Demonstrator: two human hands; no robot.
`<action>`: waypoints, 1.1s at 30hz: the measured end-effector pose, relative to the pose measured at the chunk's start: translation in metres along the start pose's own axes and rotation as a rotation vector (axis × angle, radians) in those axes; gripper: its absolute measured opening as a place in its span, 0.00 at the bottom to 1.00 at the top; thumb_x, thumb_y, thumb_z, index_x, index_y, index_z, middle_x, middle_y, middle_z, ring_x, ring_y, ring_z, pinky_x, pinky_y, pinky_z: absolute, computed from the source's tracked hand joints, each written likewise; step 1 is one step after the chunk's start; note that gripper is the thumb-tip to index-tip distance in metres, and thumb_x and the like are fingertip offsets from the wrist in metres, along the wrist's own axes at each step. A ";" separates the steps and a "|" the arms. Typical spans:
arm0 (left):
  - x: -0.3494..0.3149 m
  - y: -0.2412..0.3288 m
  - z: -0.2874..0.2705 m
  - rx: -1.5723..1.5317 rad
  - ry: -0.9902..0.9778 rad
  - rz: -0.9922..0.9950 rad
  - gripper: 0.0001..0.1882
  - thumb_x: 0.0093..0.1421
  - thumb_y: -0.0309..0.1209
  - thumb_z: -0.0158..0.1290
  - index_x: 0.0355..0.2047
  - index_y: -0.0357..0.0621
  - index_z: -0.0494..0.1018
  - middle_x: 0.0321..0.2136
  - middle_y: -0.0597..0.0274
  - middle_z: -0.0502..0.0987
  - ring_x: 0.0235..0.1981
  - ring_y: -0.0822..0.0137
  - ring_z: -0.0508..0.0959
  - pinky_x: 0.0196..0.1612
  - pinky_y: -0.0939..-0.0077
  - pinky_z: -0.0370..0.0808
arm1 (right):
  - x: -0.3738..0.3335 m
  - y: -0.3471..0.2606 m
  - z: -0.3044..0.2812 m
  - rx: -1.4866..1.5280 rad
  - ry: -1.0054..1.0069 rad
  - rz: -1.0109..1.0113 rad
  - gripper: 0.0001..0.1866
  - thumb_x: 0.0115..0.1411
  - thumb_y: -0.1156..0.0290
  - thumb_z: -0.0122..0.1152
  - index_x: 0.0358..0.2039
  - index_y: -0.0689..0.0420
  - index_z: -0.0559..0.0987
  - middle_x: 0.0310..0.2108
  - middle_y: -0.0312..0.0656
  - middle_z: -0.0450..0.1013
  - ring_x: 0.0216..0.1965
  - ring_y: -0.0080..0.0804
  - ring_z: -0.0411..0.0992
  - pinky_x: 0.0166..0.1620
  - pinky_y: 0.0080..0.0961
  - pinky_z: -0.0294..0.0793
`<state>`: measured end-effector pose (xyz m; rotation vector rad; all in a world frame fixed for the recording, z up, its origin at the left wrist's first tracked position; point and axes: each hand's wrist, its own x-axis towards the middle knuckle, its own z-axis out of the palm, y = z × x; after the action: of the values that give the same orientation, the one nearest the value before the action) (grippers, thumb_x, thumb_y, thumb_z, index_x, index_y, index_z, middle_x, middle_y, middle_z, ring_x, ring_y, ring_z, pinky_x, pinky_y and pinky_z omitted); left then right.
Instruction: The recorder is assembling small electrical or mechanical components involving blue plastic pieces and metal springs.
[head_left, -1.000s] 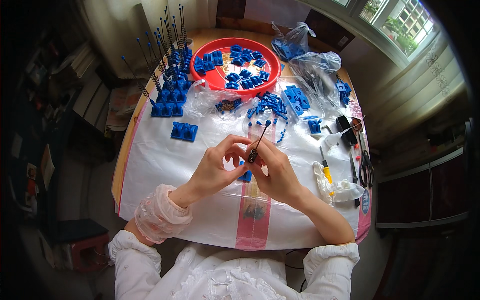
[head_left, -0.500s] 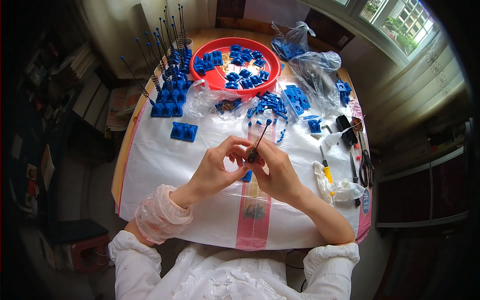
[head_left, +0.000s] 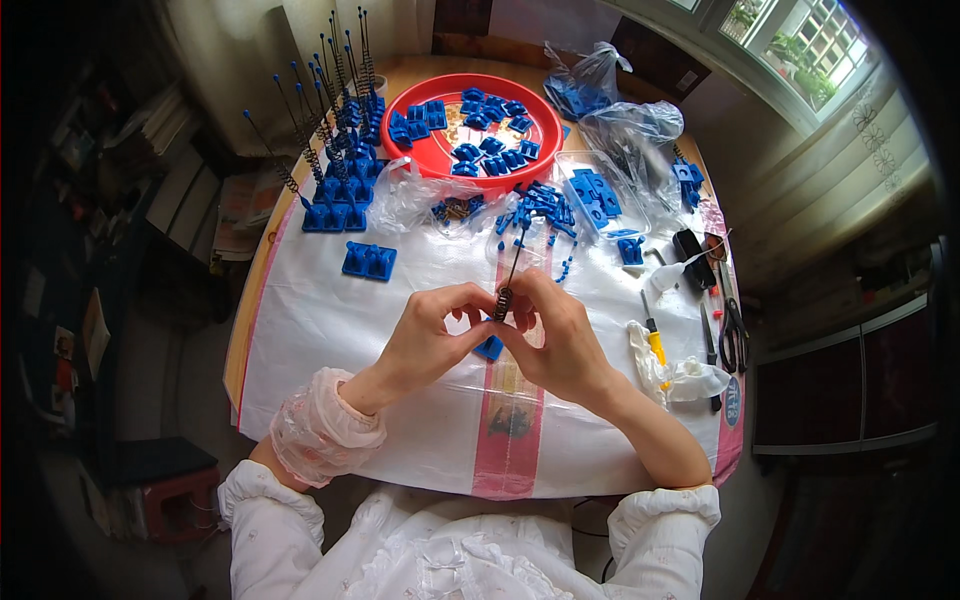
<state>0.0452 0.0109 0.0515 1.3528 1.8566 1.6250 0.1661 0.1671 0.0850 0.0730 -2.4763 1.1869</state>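
Observation:
Both my hands meet over the middle of the table, with fingers closed around one small assembly. Between the fingertips stands a dark coil spring [head_left: 503, 303], its thin straight wire rising to a blue tip [head_left: 524, 226]. My right hand [head_left: 557, 325] pinches the spring from the right. At its lower end, my left hand [head_left: 432, 328] closes on a blue plastic base [head_left: 489, 347], which shows partly under the thumbs. The fingers hide where spring and base meet. Left of my hands lies a blue double base [head_left: 369, 261] with upright pegs.
Finished-looking spring pieces on blue bases [head_left: 335, 215] stand at the far left. A red basin [head_left: 552, 110] holds several blue parts. Small blue pegs [head_left: 540, 205] lie ahead. On the right are a clear tray [head_left: 640, 215], yellow-handled screwdriver [head_left: 657, 348], scissors [head_left: 735, 335] and glue bottle [head_left: 664, 278].
The spring's wire has swung more upright, its blue tip moving up and slightly left. My right hand has shifted slightly left, and more of the blue base shows below the fingers.

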 end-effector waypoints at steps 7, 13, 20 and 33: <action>0.001 0.006 0.001 0.036 -0.003 -0.022 0.08 0.58 0.24 0.66 0.38 0.40 0.82 0.30 0.65 0.83 0.30 0.75 0.80 0.34 0.78 0.68 | 0.003 -0.012 -0.029 -0.098 -0.029 0.015 0.20 0.56 0.78 0.70 0.46 0.62 0.72 0.38 0.47 0.71 0.36 0.42 0.74 0.39 0.36 0.75; 0.000 0.004 -0.001 0.082 0.013 -0.025 0.07 0.57 0.25 0.67 0.36 0.41 0.82 0.29 0.65 0.83 0.29 0.75 0.80 0.33 0.79 0.67 | -0.004 -0.022 -0.081 -0.270 0.043 0.109 0.15 0.56 0.78 0.71 0.42 0.61 0.76 0.38 0.44 0.74 0.38 0.36 0.74 0.40 0.31 0.74; 0.000 0.003 -0.001 0.096 0.066 -0.012 0.08 0.56 0.26 0.68 0.36 0.42 0.82 0.28 0.65 0.83 0.28 0.75 0.78 0.32 0.78 0.67 | -0.029 -0.020 -0.162 -0.274 0.368 0.361 0.07 0.61 0.78 0.66 0.40 0.62 0.80 0.32 0.37 0.79 0.32 0.18 0.74 0.37 0.19 0.72; 0.003 0.004 -0.003 0.186 0.044 0.063 0.10 0.55 0.22 0.67 0.37 0.39 0.82 0.31 0.62 0.84 0.27 0.71 0.78 0.32 0.76 0.74 | -0.093 0.106 -0.166 -0.229 0.458 0.577 0.39 0.60 0.69 0.72 0.67 0.67 0.63 0.56 0.47 0.66 0.55 0.33 0.69 0.50 0.25 0.77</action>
<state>0.0431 0.0108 0.0572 1.4747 2.0539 1.5562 0.2831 0.3495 0.0660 -0.9232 -2.2443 0.9598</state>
